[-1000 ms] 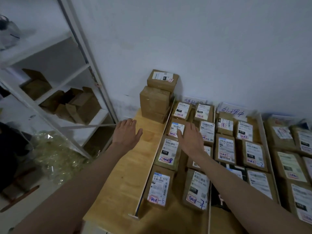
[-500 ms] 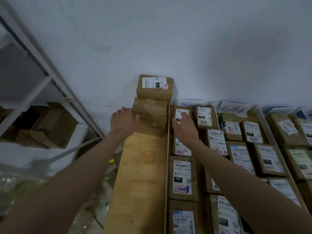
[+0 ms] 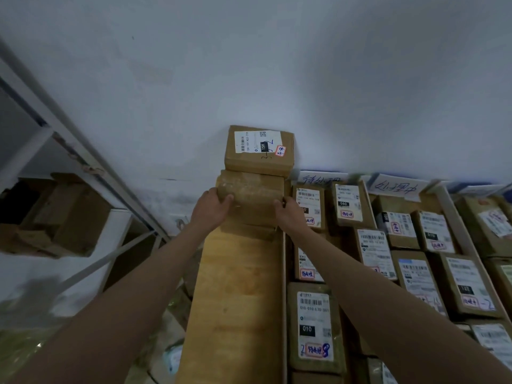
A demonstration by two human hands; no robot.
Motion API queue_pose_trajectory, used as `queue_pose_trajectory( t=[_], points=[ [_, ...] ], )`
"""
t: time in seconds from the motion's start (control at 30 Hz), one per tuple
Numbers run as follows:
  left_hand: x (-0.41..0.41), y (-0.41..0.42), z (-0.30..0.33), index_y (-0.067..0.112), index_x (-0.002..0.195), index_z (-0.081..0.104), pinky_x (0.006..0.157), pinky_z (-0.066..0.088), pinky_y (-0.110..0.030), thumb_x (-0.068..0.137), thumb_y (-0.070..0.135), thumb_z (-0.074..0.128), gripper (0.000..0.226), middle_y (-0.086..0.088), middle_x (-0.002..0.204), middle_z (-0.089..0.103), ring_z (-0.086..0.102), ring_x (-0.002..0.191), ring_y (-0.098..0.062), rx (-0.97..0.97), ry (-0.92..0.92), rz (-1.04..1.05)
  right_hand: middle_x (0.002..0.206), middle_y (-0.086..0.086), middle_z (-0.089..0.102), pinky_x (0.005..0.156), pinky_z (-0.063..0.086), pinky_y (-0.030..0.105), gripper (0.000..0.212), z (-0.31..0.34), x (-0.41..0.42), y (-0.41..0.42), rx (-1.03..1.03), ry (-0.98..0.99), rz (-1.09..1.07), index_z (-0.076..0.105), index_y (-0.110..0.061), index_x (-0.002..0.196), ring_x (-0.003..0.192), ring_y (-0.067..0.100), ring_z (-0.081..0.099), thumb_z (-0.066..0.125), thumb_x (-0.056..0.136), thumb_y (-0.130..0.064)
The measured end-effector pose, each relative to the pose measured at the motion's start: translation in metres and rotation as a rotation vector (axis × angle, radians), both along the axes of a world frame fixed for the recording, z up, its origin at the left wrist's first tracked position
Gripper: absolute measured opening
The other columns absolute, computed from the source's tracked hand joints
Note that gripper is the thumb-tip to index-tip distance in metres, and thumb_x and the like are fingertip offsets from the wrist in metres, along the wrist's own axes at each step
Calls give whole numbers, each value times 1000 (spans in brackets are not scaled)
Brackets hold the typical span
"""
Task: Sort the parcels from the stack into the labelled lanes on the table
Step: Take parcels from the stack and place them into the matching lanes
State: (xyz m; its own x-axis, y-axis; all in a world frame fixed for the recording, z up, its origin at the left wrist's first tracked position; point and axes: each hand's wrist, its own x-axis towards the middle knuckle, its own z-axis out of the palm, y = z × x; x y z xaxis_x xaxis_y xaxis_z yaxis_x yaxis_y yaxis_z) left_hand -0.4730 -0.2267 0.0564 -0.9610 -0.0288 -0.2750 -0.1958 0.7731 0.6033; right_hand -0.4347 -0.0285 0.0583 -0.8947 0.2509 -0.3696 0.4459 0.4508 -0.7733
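Note:
A stack of brown cardboard parcels stands at the far end of the wooden table, against the wall. The top parcel carries a white shipping label. Beneath it sits a plain front parcel. My left hand grips its left side with the thumb on the front. My right hand grips its right edge. A lower parcel peeks out under it. To the right, lanes hold several labelled parcels such as one marked 010.
Handwritten lane signs stand against the white wall behind the lanes. A white divider strip borders the wooden table on the right. A white metal shelf with empty cardboard boxes stands to the left, with plastic wrap on the floor.
Both hands reached forward from above the table to the stack and now hold the plain parcel by its sides. My head has moved closer and the view tilted up.

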Motion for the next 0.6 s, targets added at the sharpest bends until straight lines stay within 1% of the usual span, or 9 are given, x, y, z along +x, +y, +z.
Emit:
queue_pose_trajectory(
  t=[0.1, 0.23, 0.27, 0.33, 0.4, 0.43, 0.47, 0.53, 0.6],
  points=[
    [7, 3, 1, 1, 129, 53, 91, 50, -45, 98, 46, 51, 54, -16, 121, 61, 58, 110, -34, 37, 44, 32, 106, 7, 58, 82, 51, 36, 36, -1, 2, -3, -23, 32, -37, 51, -3, 131, 89, 17, 56, 43, 105, -27],
    [24, 4, 9, 1, 128, 53, 87, 50, -41, 98, 45, 52, 53, -15, 120, 62, 59, 108, -33, 67, 67, 33, 121, 11, 59, 88, 50, 36, 38, 5, 12, -1, -13, 57, -54, 48, -3, 135, 98, 16, 53, 45, 104, -25],
    [29, 4, 12, 1, 128, 53, 85, 49, -39, 99, 45, 52, 53, -15, 119, 62, 59, 108, -32, 78, 71, 36, 122, 11, 59, 87, 49, 34, 38, 8, 16, 0, -19, 63, -57, 48, -4, 136, 99, 16, 52, 46, 104, -25],
    [40, 5, 20, 3, 127, 54, 81, 48, -36, 99, 46, 52, 52, -11, 115, 61, 60, 104, -30, 118, 69, 66, 118, 8, 58, 80, 46, 27, 38, 15, 25, 2, -48, 81, -58, 48, -5, 136, 97, 14, 53, 47, 103, -23],
    [53, 5, 28, 7, 122, 54, 78, 46, -34, 97, 51, 51, 51, -7, 109, 61, 59, 95, -24, 176, 42, 126, 113, 2, 57, 69, 44, 20, 35, 20, 41, 6, -111, 102, -55, 49, -7, 134, 90, 9, 54, 52, 101, -20],
    [60, 4, 32, 9, 117, 54, 77, 44, -34, 96, 55, 49, 50, -5, 108, 60, 57, 92, -21, 207, 18, 167, 113, 0, 57, 69, 44, 18, 33, 22, 51, 9, -146, 110, -49, 50, -9, 131, 92, 8, 56, 56, 99, -17],
    [67, 3, 37, 12, 111, 55, 77, 43, -34, 95, 60, 48, 51, -4, 105, 60, 56, 91, -20, 239, -5, 211, 115, 0, 58, 73, 47, 20, 32, 22, 62, 11, -174, 116, -43, 51, -11, 127, 98, 11, 57, 60, 96, -13],
    [81, 2, 44, 16, 102, 54, 79, 43, -35, 92, 69, 43, 55, -2, 101, 59, 56, 95, -23, 304, -62, 282, 117, 0, 59, 88, 53, 31, 33, 19, 87, 15, -191, 129, -29, 53, -15, 117, 110, 16, 58, 66, 88, -4],
    [93, 0, 47, 19, 104, 54, 86, 47, -40, 88, 76, 41, 61, -3, 106, 59, 58, 100, -26, 327, -99, 288, 118, 1, 58, 94, 54, 35, 37, 18, 113, 17, -192, 147, -9, 53, -16, 110, 113, 16, 57, 64, 84, 7]
  ],
)
